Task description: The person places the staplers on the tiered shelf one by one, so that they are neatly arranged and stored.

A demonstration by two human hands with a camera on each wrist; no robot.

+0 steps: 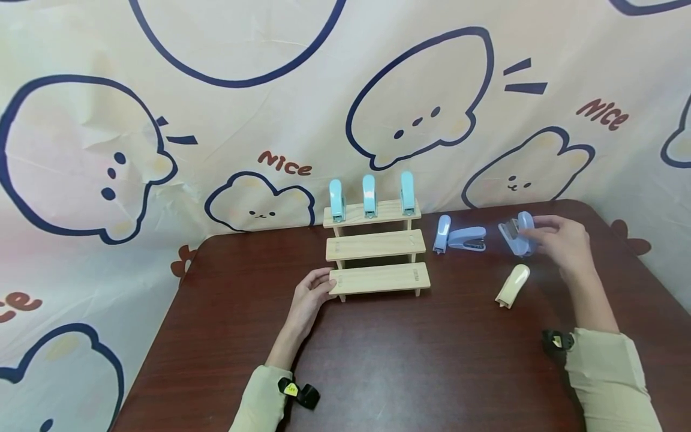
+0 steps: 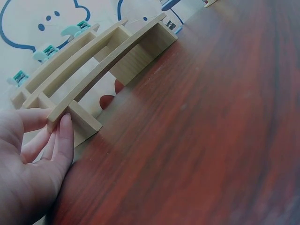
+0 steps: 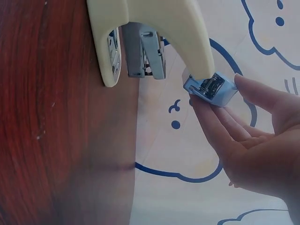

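Observation:
A three-step wooden rack [image 1: 378, 278] stands near the back of the table, three light-blue staplers [image 1: 369, 196] upright in a row on its top step. My left hand [image 1: 311, 298] pinches the left end of the lowest step; thumb and fingertips [image 2: 65, 126] show there in the left wrist view. Over at the right, my right hand [image 1: 563, 241] holds a periwinkle stapler [image 1: 517, 234] between thumb and fingers. In the right wrist view part of that stapler [image 3: 220, 91] is hidden behind a cream stapler [image 3: 173, 28], which stands on the table in front of my right hand.
Two more periwinkle staplers, one upright [image 1: 441, 234] and one side-on [image 1: 467, 238], are just right of the rack. A patterned cloth [image 1: 259, 120] hangs behind the dark wooden table [image 1: 421, 360]. Each sleeve carries a small black wrist device [image 1: 558, 341].

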